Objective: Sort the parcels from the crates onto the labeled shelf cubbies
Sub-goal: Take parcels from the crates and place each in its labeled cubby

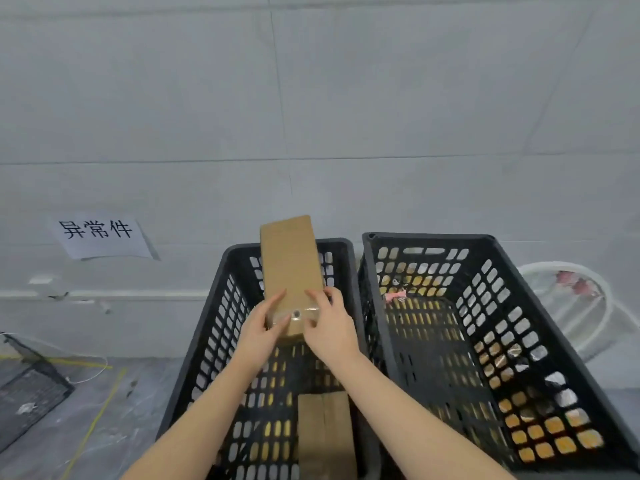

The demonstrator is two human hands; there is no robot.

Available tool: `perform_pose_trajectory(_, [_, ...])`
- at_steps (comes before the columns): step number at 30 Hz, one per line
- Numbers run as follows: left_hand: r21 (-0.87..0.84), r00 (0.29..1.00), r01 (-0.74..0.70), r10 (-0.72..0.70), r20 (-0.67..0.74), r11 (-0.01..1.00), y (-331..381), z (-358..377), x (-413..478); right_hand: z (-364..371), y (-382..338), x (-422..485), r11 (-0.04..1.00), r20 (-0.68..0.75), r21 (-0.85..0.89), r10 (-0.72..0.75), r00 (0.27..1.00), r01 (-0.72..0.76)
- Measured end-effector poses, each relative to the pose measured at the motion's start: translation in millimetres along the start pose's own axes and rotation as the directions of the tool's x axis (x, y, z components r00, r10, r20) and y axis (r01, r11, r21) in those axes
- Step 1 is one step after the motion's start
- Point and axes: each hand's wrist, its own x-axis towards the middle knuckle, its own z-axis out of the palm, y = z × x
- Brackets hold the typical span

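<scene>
Cardboard parcel [291,265] is held above the left crate [239,249]; your left hand [263,327] and right hand [329,329] both grip its near end, likely to check its label.

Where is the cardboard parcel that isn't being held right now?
In the head view the loose parcel lies inside the left black crate, near its right wall, below the held parcel.

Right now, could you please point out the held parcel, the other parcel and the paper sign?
held parcel [289,258]: head view, upper cardboard face
other parcel [325,434]: head view, top face
paper sign [102,237]: head view, sheet middle
</scene>
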Motion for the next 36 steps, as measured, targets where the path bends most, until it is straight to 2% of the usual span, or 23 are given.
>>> perform_pose_trajectory(6, [0.022,0.977,-0.175,0.177,-0.123,0.984,83.5,28.7,-15.1,-91.5,3.4,-14.1,0.983,-0.139,0.016,-0.177,0.974,0.181])
perform_pose_trajectory(12, [-0.146,0.966,-0.257,0.254,-0.040,0.955,166.4,121.9,-23.5,-200.0,64.2,-48.5,0.972,-0.304,0.075,-0.190,0.933,0.222])
perform_pose_trajectory(18, [-0.250,0.928,-0.318,0.354,0.114,0.914,235.9,233.4,-41.8,-306.3,140.9,-114.8,0.975,-0.354,0.210,0.008,0.935,0.071])
perform_pose_trajectory(20, [-0.277,0.905,-0.330,0.385,0.178,0.903,258.2,271.8,-52.1,-336.2,162.9,-140.5,0.950,-0.377,0.313,0.125,0.918,-0.001])
perform_pose_trajectory(23, [-0.305,0.861,-0.350,0.433,0.267,0.885,290.3,331.1,-69.7,-379.1,198.9,-176.8,0.945,-0.450,0.320,0.217,0.866,-0.070])
perform_pose_trajectory(27, [-0.402,0.782,-0.307,0.469,0.410,0.863,337.0,407.6,-103.1,-430.4,233.6,-237.1,0.813,-0.444,0.577,0.392,0.806,-0.078])
perform_pose_trajectory(29, [-0.420,0.724,-0.320,0.505,0.469,0.849,356.1,442.6,-118.7,-452.9,248.0,-268.1,0.767,-0.462,0.639,0.445,0.767,-0.060])
perform_pose_trajectory(32, [-0.433,0.600,-0.350,0.554,0.577,0.830,379.0,492.8,-138.5,-482.1,272.6,-312.4,0.737,-0.529,0.675,0.510,0.678,-0.028])
perform_pose_trajectory(36, [-0.465,0.415,-0.339,0.574,0.706,0.818,415.3,549.7,-173.8,-511.6,305.3,-371.1,0.715,-0.607,0.699,0.596,0.525,-0.003])
